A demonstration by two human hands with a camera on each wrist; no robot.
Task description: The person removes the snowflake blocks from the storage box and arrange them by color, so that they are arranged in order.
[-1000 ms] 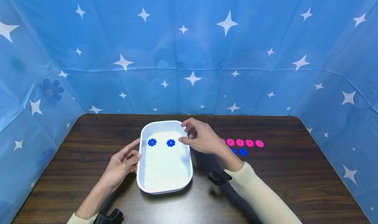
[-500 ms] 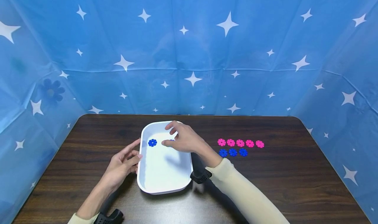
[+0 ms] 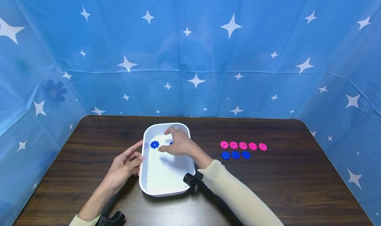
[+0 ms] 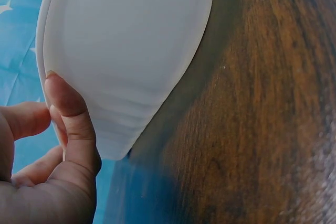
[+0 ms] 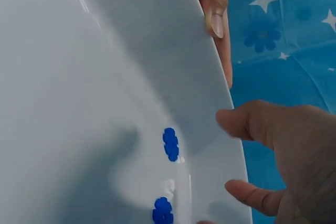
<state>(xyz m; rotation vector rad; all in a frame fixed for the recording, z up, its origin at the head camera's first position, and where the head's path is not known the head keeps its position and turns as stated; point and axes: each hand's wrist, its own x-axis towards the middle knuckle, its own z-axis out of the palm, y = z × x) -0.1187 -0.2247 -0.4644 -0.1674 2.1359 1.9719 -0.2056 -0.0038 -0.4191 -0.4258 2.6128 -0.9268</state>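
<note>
Since a second ago, moved leftward and further in over the white tray (image 3: pixel 148 183): right hand (image 3: pixel 175 145), now covering most of the second blue flower disc (image 3: pixel 171 143). Left hand (image 3: pixel 123 168) unchanged at the tray's left rim.

Head view: right hand low over the tray's far half, fingers loosely bent and pointing left toward the first blue flower disc (image 3: pixel 154 144), nothing visibly pinched. Left hand relaxed, fingertips touching the tray's left wall. Tray at mid-bench (image 3: pixel 268 186). Well to the right, a row of five pink flower discs (image 3: pixel 243 146) with three blue flower discs (image 3: pixel 235 155) just in front of them.

Left wrist view: thumb (image 4: pixel 71 116) pressed flat against the tray's (image 4: pixel 126 51) outer wall, other fingers loosely curled behind, wooden bench (image 4: pixel 262 129) alongside.

Right wrist view: right hand (image 5: pixel 294 150) spread loosely above the tray floor (image 5: pixel 63 103), thumb and a finger apart, gripping nothing. Two blue discs on the white floor below, first (image 5: pixel 170 144) and second (image 5: pixel 163 211). A left fingertip (image 5: pixel 215 9) at the rim.
</note>
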